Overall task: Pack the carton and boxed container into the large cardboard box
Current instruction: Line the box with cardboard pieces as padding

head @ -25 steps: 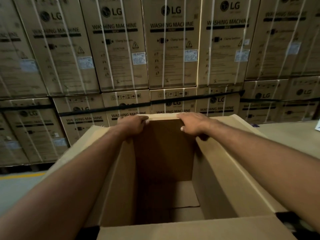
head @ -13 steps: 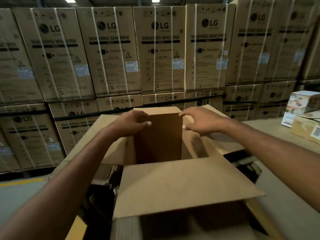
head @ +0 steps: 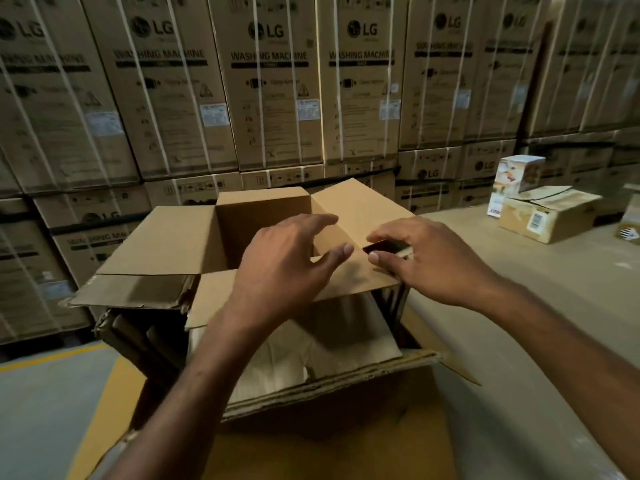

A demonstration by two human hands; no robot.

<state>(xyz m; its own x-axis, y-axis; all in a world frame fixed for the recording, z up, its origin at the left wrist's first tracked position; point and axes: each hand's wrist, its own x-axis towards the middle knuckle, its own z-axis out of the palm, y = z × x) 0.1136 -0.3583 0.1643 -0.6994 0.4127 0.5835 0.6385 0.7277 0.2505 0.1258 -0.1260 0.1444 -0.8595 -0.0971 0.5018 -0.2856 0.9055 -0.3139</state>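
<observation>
The large cardboard box (head: 162, 251) stands open in front of me, its flaps spread outward. My left hand (head: 287, 268) hovers over the near flap with fingers apart, holding nothing. My right hand (head: 426, 258) rests on the right flap's edge, fingers spread, gripping nothing clearly. Far right on the table lie a flat brown carton (head: 550, 213) with a barcode label and, behind it, an upright white printed boxed container (head: 516, 178). Both are well out of reach of my hands. The inside of the large box is mostly hidden by my hands and the near flap.
A wall of stacked washing machine boxes (head: 277, 84) fills the background. The grey table surface (head: 519, 306) stretches to the right. A second cardboard box (head: 346, 441) with pale packing inside sits just under the large one. A yellow floor line (head: 48, 358) runs at lower left.
Both hands have let go of the far flap and drawn back toward me over the near and right flaps. My view has pulled back and turned right, bringing the carton and container into sight.
</observation>
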